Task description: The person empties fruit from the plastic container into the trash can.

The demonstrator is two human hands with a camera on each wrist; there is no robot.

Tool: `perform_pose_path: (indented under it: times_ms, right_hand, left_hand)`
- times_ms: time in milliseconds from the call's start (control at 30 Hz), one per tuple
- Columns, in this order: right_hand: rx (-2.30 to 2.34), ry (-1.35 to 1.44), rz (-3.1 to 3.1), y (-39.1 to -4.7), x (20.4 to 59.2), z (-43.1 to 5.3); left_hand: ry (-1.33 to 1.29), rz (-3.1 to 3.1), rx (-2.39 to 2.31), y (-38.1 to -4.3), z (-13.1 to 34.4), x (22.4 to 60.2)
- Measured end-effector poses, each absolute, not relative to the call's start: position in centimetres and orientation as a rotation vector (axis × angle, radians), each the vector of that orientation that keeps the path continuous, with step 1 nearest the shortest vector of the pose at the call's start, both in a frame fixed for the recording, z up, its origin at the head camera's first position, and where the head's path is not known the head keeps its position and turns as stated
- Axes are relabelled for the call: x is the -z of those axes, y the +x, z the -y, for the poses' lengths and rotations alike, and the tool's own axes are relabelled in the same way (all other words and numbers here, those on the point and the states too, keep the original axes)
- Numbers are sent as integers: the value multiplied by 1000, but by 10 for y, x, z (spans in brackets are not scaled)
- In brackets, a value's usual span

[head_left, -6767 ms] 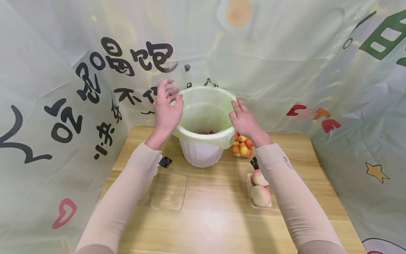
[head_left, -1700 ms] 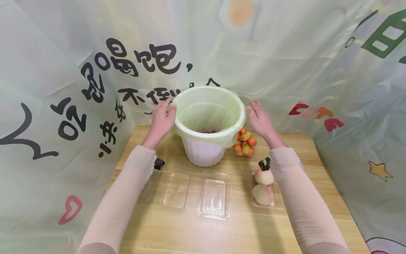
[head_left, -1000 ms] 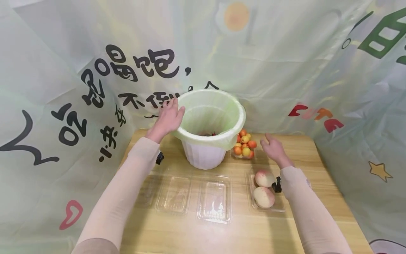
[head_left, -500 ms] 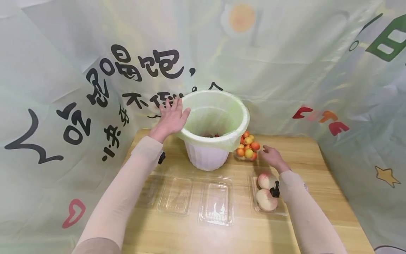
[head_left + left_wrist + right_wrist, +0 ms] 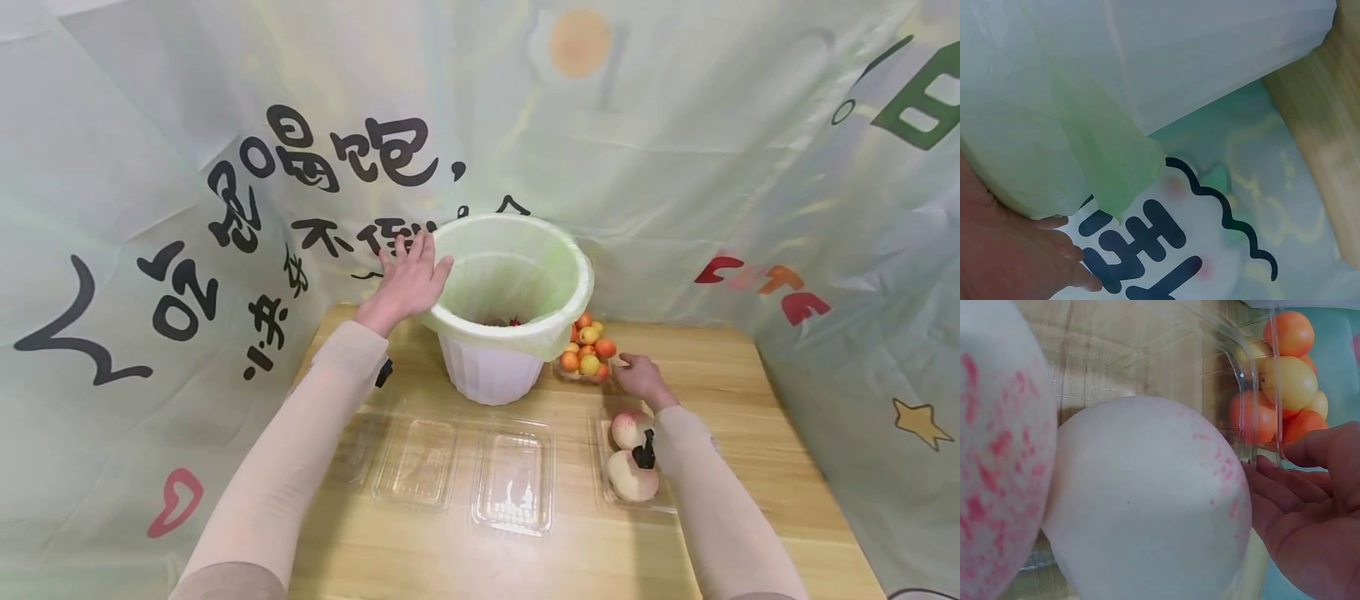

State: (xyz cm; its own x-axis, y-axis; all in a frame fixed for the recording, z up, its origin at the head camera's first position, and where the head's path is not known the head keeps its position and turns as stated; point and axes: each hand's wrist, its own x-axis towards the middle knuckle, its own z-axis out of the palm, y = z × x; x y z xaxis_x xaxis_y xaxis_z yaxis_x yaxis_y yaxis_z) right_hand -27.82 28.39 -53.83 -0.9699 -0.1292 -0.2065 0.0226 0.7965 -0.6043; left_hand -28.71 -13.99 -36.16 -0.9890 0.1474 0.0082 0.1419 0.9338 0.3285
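Observation:
A white ribbed bucket [image 5: 491, 375] stands at the back of the table, lined with a thin pale green bag [image 5: 517, 258] folded over its rim. My left hand [image 5: 408, 283] rests at the bucket's left rim, fingers spread; in the left wrist view its fingertips lie by the bag's edge. To the right of the bucket is a clear plastic box of small orange and yellow fruits [image 5: 589, 364]. My right hand [image 5: 643, 379] is at the right side of that box. In the right wrist view thumb and fingertips lie apart at the box's edge.
Two white-and-pink peaches [image 5: 632, 475] sit in a clear tray below my right forearm. More clear plastic trays, one near the middle [image 5: 513, 475] and one to its left [image 5: 416, 462], lie on the wooden table [image 5: 480, 567]. Printed cloth walls [image 5: 675, 183] enclose the table.
A clear tray has come onto the middle of the table. My right hand has left the bucket's right rim and come down beside the fruit box. My left hand has spread over the left rim.

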Motion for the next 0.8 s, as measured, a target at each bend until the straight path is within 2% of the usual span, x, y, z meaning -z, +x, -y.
perform_pose_path:
  times_ms: [467,800]
  right_hand:
    - [1082,164,-2701,-282,546,-280]
    - [1151,205,-2644,-296,558,-284]
  left_hand:
    - [216,-3075,-522,-288,140,361]
    - [222,-3078,-515,-289,140,361]
